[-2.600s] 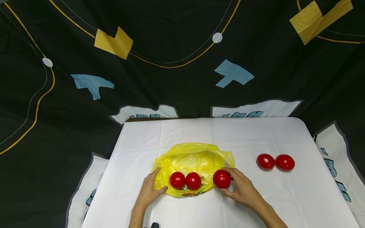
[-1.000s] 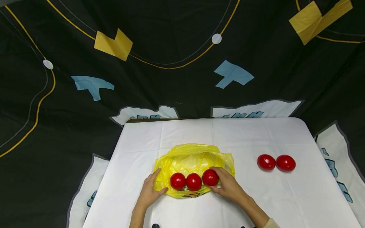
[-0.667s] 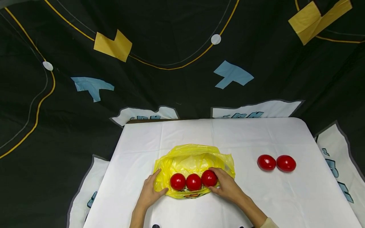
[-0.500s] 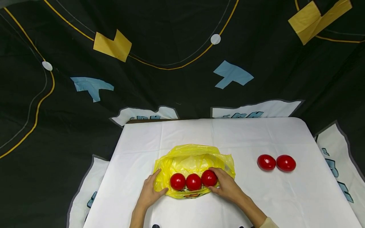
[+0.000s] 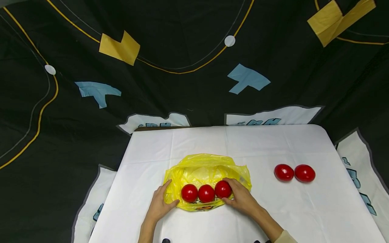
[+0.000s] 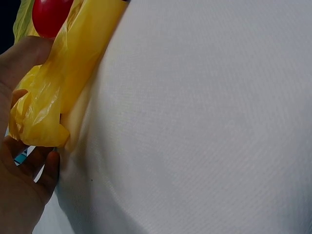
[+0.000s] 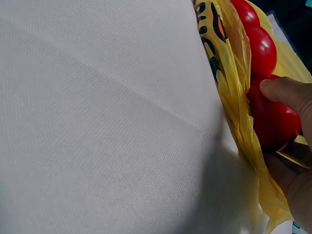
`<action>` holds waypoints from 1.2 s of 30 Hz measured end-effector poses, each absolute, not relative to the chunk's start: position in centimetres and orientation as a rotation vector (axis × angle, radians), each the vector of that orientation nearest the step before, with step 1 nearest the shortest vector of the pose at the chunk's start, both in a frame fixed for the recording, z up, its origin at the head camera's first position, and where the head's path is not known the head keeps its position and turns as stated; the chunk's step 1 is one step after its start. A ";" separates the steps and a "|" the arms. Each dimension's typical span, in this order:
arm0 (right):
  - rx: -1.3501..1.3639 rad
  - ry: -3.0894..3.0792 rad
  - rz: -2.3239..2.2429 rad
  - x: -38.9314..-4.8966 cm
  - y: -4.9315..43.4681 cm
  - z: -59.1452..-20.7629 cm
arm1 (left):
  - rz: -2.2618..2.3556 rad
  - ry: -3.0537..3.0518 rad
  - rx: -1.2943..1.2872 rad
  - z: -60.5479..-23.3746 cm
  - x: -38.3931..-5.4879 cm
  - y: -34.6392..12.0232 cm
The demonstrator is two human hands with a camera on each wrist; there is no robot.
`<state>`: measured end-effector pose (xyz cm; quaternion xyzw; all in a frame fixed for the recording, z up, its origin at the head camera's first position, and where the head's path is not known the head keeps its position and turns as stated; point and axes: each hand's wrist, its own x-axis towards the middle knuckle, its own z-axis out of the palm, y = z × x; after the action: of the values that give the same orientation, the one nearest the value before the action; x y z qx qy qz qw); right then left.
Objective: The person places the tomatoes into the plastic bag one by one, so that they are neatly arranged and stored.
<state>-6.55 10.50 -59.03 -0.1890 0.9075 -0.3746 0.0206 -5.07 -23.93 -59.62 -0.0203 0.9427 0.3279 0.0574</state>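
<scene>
A yellow plastic bag [image 5: 209, 161] lies with its mouth spread on the white table. My left hand [image 5: 159, 201] holds its left edge; in the left wrist view the thumb [image 6: 29, 51] presses the film and the fingers curl behind it. Two glossy red balls, a left one [image 5: 189, 193] and a middle one [image 5: 206, 193], sit in the bag's opening. My right hand [image 5: 243, 199] grips a third red ball [image 5: 223, 189] at the bag's right side, touching or nearly touching the middle ball. In the right wrist view, the thumb lies on this ball [image 7: 273, 117].
Two more red balls, one [image 5: 284, 173] beside another [image 5: 305, 173], rest on the right of the white-covered table [image 5: 273, 145]. Behind the table hangs a dark cloth [image 5: 182, 94] with yellow and blue shapes. Small black objects peek in at the bottom edge.
Since the oldest frame, my right hand has carried its ball leftward from the bag's right edge to beside the middle ball. The left hand has stayed put. Over the last half second little differs.
</scene>
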 end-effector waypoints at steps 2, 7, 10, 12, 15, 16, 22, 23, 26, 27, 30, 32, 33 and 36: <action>-0.583 2.808 -1.164 -6.6 10.5 -59.0 | 0.995 2.859 -0.061 -59.6 -5.1 -23.9; -0.577 2.795 -1.172 -6.7 10.5 -58.9 | 1.001 2.862 -0.058 -59.7 -5.2 -23.9; -0.579 2.792 -1.170 -6.7 10.5 -58.9 | 0.996 2.869 -0.055 -59.7 -5.2 -23.9; -0.579 2.790 -1.168 -6.7 10.5 -58.9 | 0.998 2.873 -0.047 -59.7 -5.2 -23.9; -0.578 2.784 -1.168 -6.7 10.5 -58.8 | 1.005 2.867 -0.046 -59.6 -5.2 -24.0; -0.574 2.782 -1.166 -6.7 10.5 -58.8 | 1.010 2.864 -0.048 -59.6 -5.2 -24.0; -0.567 2.785 -1.151 -6.7 10.4 -58.9 | 1.008 2.854 -0.050 -59.6 -5.3 -24.0; -0.568 2.787 -1.151 -6.7 10.4 -58.9 | 1.006 2.855 -0.050 -59.6 -5.3 -24.0; -0.566 2.788 -1.149 -6.7 10.4 -58.8 | 1.002 2.856 -0.051 -59.6 -5.3 -24.0; -0.567 2.792 -1.146 -6.6 10.4 -58.8 | 1.001 2.858 -0.049 -59.6 -5.3 -24.0; -0.561 2.792 -1.143 -6.6 10.4 -58.8 | 1.000 2.863 -0.041 -59.6 -5.3 -23.9; -0.560 2.794 -1.136 -6.6 10.4 -58.7 | 0.998 2.866 -0.039 -59.6 -5.3 -24.0; -0.562 2.796 -1.134 -6.6 10.4 -58.7 | 0.998 2.867 -0.040 -59.7 -5.2 -24.0; -0.564 2.796 -1.131 -6.5 10.4 -58.6 | 1.004 2.866 -0.051 -59.7 -5.2 -23.9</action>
<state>-6.49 10.36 -58.62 -0.1837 0.9106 -0.3685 0.0365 -5.18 -23.95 -59.70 -0.0167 0.9424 0.3301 0.0524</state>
